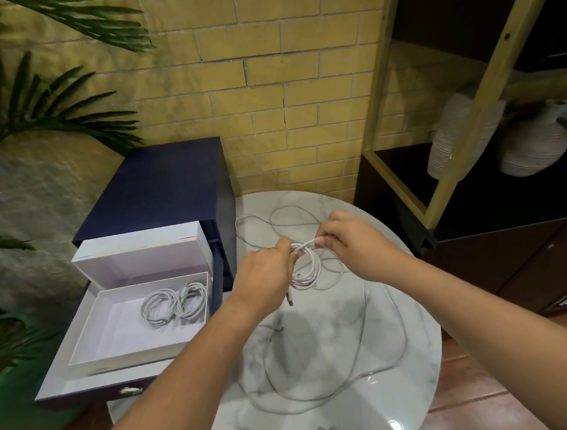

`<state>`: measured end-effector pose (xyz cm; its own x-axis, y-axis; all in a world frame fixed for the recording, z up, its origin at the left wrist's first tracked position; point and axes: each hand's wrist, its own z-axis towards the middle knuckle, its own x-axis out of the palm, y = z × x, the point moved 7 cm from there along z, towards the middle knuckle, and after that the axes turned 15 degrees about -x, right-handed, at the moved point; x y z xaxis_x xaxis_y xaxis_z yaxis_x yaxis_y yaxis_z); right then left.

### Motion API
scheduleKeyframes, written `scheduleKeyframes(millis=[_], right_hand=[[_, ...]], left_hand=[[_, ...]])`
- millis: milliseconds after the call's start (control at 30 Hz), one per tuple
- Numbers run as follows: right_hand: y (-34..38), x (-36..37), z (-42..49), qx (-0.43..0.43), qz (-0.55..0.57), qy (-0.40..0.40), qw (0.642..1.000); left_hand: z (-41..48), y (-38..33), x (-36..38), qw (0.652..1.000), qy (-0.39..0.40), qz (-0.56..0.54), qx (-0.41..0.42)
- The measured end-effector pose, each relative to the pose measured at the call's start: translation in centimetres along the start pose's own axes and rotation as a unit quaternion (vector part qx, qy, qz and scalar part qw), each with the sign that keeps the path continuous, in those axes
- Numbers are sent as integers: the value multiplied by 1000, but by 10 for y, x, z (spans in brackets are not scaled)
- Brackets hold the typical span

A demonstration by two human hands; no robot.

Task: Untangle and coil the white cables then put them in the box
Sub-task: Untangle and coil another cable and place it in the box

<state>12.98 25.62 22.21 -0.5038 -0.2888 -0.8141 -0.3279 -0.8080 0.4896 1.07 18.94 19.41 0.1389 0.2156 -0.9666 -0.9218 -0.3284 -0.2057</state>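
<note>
The round marble worktop (419,306) fills the middle of my view. Its far edge sits close to the brick wall, and its right edge curves near a dark shelf unit (489,205). At its left edge stands a navy cabinet (164,187) with its drawer (61,364) pulled out toward me, beside my left forearm. A white lid (141,253) lies in the far part of the drawer and the open white box (123,363) in the near part. Two coiled cables (174,304) lie in the box's far right corner; the rest of its floor is bare.

Loose cables (265,355) sprawl over the worktop in wide loops, from the far edge round to the near middle. They stay inside the rim, and bare marble shows to the right and in the near right part.

Above the middle of the worktop, my left hand (262,274) grips a small coil (307,269) at its top, fingers curled round the strands. My right hand (351,241), just beside it on the right, pinches a strand at the top of the same coil, fingertips tight together. A plug (290,300) hangs below my left hand, near the coil's bottom left.
</note>
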Motion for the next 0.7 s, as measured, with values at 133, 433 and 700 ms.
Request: scheduleKeyframes(millis=[133, 433, 700], right_hand=[[-6, -3, -1, -22, -80, -41, 996], [-8, -8, 0, 14, -61, -60, 996], [-6, 12, -4, 83, 151, -85, 981]], left_hand=[[0, -1, -3, 999, -27, -15, -13], [3, -4, -6, 995, -63, -58, -42], [4, -3, -12, 994, -74, 15, -80]])
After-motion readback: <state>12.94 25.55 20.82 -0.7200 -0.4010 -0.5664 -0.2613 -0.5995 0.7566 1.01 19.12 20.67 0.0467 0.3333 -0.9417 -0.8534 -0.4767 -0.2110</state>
